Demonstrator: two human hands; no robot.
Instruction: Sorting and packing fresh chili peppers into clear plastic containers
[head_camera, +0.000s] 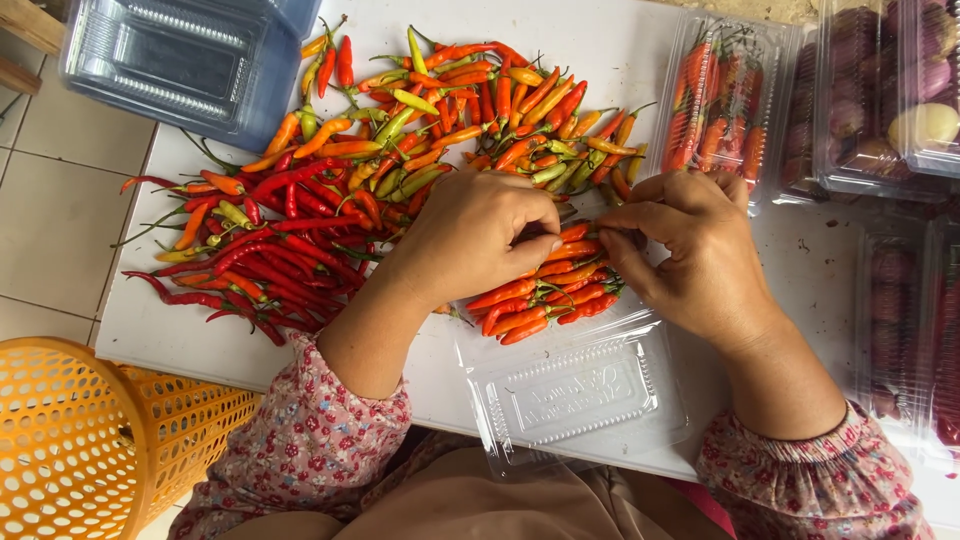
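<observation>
A big loose heap of red, orange and green chili peppers (330, 180) covers the white table (170, 330). In front of me lies an open clear plastic clamshell box; its tray holds a row of red-orange chilies (545, 290), and its empty lid (580, 395) hangs toward me. My left hand (475, 235) rests at the tray's left end, its fingers curled over the chilies. At the tray's right end my right hand (695, 245) pinches the chili tips. Both hands touch the packed chilies.
A filled, closed clamshell of chilies (715, 100) lies at the back right. Beside it are clear boxes of purple and pale round produce (890, 100). A stack of empty clear boxes (185, 60) sits at the back left. An orange mesh basket (70, 450) stands on the floor, lower left.
</observation>
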